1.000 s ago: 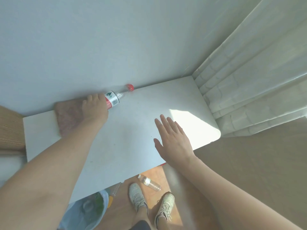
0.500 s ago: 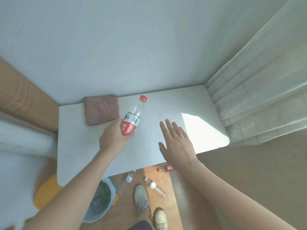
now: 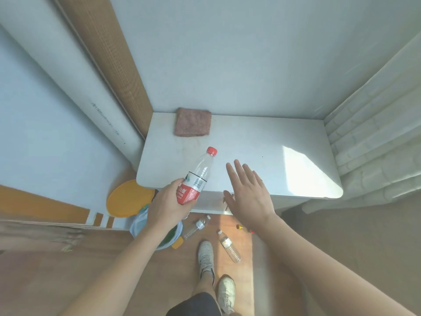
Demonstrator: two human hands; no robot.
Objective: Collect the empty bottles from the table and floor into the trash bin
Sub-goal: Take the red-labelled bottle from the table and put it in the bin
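Observation:
My left hand (image 3: 165, 207) grips the base of a clear empty bottle (image 3: 197, 176) with a red cap and red label, held tilted above the near edge of the white table (image 3: 250, 142). Directly below that hand stands the trash bin (image 3: 136, 226) with a pale blue liner, partly hidden by my forearm. My right hand (image 3: 247, 193) hovers flat and open over the table's front edge, holding nothing. Two more clear bottles lie on the wooden floor: one (image 3: 196, 228) beside the bin, another (image 3: 229, 246) near my feet.
A brown cloth (image 3: 192, 122) lies at the table's back left. An orange lid (image 3: 128, 198) leans by the bin. Small items (image 3: 239, 226) lie on the floor under the table. A curtain (image 3: 376, 137) hangs at right; a white pipe (image 3: 91, 106) and brown blind at left.
My left hand lifted the bottle from the back of the table beside the cloth and carried it toward me past the front edge, over the bin. The view tilted down and left.

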